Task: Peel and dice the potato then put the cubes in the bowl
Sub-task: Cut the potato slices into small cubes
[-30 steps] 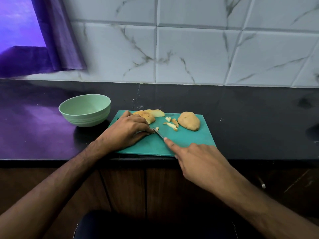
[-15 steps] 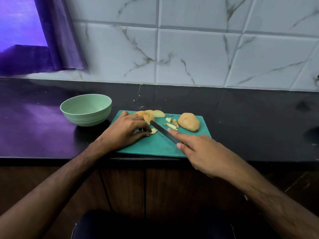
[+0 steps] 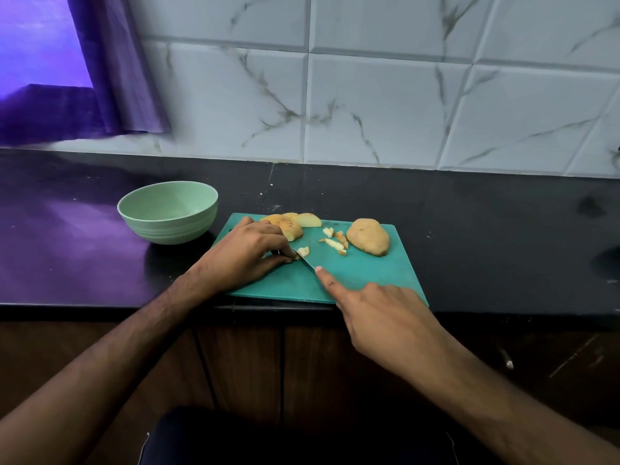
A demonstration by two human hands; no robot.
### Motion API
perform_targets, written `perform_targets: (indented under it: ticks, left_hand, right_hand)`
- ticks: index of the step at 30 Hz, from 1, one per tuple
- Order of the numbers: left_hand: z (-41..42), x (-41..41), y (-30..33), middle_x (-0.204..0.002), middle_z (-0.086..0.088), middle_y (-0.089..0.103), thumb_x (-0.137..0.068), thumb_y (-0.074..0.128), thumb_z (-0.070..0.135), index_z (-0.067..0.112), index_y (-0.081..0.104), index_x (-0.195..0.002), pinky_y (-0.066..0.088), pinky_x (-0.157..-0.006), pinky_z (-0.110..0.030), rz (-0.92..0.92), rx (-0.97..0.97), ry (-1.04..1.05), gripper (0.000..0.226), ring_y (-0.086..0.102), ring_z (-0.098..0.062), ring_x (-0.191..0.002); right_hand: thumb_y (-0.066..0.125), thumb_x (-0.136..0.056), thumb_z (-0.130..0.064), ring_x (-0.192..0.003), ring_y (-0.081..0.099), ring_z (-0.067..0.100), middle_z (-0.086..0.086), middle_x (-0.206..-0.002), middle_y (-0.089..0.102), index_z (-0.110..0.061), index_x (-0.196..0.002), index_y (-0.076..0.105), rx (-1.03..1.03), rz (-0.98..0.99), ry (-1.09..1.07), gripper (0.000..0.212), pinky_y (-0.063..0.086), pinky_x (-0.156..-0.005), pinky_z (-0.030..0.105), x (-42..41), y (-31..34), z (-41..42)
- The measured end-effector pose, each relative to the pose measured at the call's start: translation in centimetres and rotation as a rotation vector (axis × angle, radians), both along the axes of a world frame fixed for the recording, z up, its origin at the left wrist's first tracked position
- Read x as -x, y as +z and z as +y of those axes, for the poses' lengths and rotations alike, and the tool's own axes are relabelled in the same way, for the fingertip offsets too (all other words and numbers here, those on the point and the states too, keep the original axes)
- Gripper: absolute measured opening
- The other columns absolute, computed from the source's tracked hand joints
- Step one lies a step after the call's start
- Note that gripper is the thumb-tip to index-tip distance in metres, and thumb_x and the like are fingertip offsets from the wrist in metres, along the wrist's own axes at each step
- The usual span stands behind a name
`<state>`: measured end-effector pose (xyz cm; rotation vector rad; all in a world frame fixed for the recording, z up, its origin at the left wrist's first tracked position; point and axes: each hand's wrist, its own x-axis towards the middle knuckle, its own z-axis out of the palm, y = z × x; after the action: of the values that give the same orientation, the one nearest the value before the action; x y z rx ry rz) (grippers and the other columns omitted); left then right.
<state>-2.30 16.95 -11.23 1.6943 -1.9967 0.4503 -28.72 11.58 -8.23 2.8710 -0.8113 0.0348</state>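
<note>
One teal cutting board (image 3: 362, 280) on the dark worktop (image 3: 486, 229), taken here as the landmark. One pale green bowl (image 3: 167, 211) just off the board's left edge, nothing visible inside. On the board: one big rounded potato piece (image 3: 368, 241) near the far right corner, two or three cut slices (image 3: 302, 223) stacked at the far left corner (partly hidden by knuckles, so count unsure), a loose scatter of roughly five small cubes (image 3: 333, 241) between slices and big piece, plus a couple more cubes (image 3: 303, 251) right beside the blade. One knife (image 3: 307, 261), blade slanting across the board's middle, tip down among those nearest cubes. Left hand (image 3: 248, 256) over the board's left part, fingers curled and pressed down, pinching a small potato bit against the board at the blade. Right hand (image 3: 385, 317) at the board's near edge, closed round the knife handle, index finger stretched along the blade's spine. No labels, brands or writing readable anywhere.
</note>
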Motion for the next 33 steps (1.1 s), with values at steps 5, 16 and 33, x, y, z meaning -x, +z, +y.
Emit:
perform_targets:
  ticks: [5, 16, 33]
  left_hand:
    - [0.2, 0.1, 0.0, -0.091, 0.015, 0.069, -0.089, 0.078, 0.028, 0.029, 0.076, -0.094, 0.038, -0.079, -0.037, -0.003, -0.005, 0.015, 0.005, 0.062, -0.007, -0.088]
    - [0.2, 0.0, 0.0, -0.085, 0.018, 0.062, -0.087, 0.080, 0.035, 0.029, 0.071, -0.086, 0.041, -0.076, -0.040, 0.030, 0.003, 0.073, 0.011, 0.057, -0.004, -0.087]
    - [0.1, 0.0, 0.1, -0.115, 0.022, 0.063, -0.089, 0.076, 0.034, 0.034, 0.068, -0.113, 0.035, -0.085, -0.037, 0.027, -0.038, 0.064, 0.025, 0.056, -0.005, -0.113]
  right_hand:
    - [0.028, -0.111, -0.039, -0.065, 0.042, 0.007, -0.009, -0.076, 0.042, -0.053, -0.157, 0.008, -0.242, -0.057, -0.001, 0.052, 0.031, -0.054, 0.028, 0.1, 1.5, -2.1]
    - [0.028, -0.110, -0.041, -0.064, 0.045, 0.009, -0.010, -0.074, 0.044, -0.055, -0.156, 0.008, -0.266, -0.079, 0.043, 0.052, 0.029, -0.053, 0.024, 0.2, 1.3, -1.6]
    - [0.028, -0.110, -0.040, -0.064, 0.040, 0.008, -0.006, -0.075, 0.040, -0.053, -0.157, 0.001, -0.173, -0.036, 0.035, 0.056, 0.038, -0.061, 0.032, 0.2, 0.4, -0.6]
